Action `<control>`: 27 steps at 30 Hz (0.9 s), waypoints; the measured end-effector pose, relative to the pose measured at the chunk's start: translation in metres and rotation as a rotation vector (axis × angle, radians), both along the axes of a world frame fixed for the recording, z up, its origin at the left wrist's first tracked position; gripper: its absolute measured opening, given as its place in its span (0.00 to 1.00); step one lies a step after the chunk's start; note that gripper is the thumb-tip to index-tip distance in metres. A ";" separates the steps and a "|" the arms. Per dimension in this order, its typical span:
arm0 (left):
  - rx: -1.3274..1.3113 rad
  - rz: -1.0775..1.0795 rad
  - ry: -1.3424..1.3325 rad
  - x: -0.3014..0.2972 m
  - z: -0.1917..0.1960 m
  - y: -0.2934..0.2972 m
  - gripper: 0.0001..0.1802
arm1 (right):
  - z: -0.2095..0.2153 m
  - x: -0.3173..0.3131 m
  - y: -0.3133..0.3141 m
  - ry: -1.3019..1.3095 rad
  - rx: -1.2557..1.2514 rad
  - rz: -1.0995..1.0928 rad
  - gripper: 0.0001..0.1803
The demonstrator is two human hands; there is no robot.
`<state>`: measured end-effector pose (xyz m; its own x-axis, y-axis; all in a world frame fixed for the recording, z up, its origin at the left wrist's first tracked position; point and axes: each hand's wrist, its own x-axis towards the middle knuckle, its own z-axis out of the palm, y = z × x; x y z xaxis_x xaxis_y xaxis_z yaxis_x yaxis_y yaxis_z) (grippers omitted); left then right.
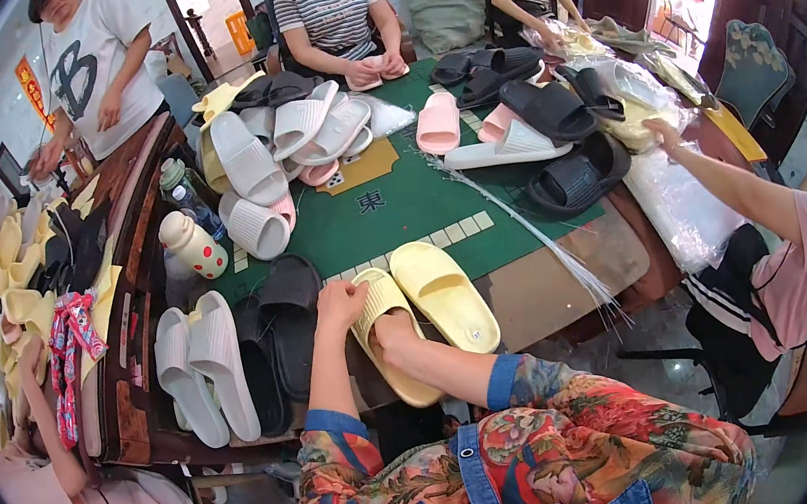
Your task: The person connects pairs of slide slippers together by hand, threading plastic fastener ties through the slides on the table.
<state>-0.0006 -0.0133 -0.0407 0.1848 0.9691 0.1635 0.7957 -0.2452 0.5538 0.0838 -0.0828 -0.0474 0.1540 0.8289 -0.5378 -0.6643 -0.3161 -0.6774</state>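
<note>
Crowded room, several people sitting round a green mahjong table (398,207) heaped with foam slides. At its near edge lies a pale yellow slide (389,339): the left hand (340,305) curls over its top left rim, and the right hand (393,334) is shoved inside under the strap, so can't tell how open it is. Its yellow mate (444,292) sits just right, touching. Black slides (278,338) and white slides (201,363) lie just left, a spotted bottle (193,246) beyond them
</note>
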 end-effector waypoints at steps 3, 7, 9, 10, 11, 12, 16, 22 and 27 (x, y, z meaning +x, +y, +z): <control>-0.069 -0.022 -0.102 -0.001 -0.010 0.007 0.19 | 0.000 0.006 0.003 0.029 0.003 0.006 0.09; -0.309 0.036 -0.548 -0.005 -0.032 0.013 0.16 | -0.005 0.009 0.001 0.073 0.026 0.113 0.09; -0.311 0.076 -0.632 -0.002 -0.038 0.015 0.16 | -0.008 0.010 0.002 0.041 0.032 0.136 0.09; -0.311 0.118 -0.718 0.001 -0.039 0.016 0.15 | -0.010 0.011 0.003 0.009 0.039 0.163 0.09; -0.311 0.114 -0.714 0.006 -0.040 0.017 0.15 | -0.013 0.013 0.001 0.012 0.040 0.158 0.09; -0.063 0.143 -0.629 0.008 -0.039 0.019 0.14 | -0.014 0.013 -0.003 -0.020 0.072 0.180 0.08; 0.036 0.287 -1.131 0.012 -0.013 0.025 0.11 | -0.007 0.031 -0.043 -0.264 0.192 0.389 0.06; 0.373 0.158 -0.528 0.065 0.039 -0.021 0.11 | -0.003 0.052 -0.059 -0.224 0.170 0.393 0.05; 0.569 -0.013 -0.191 0.085 0.025 -0.060 0.09 | 0.029 0.045 -0.035 0.307 0.098 0.075 0.08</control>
<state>0.0845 -0.0738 -0.0156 0.1119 0.7172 0.6878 0.6898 -0.5543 0.4657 0.1292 -0.1175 -0.0184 -0.0666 0.8819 -0.4667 -0.8195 -0.3152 -0.4786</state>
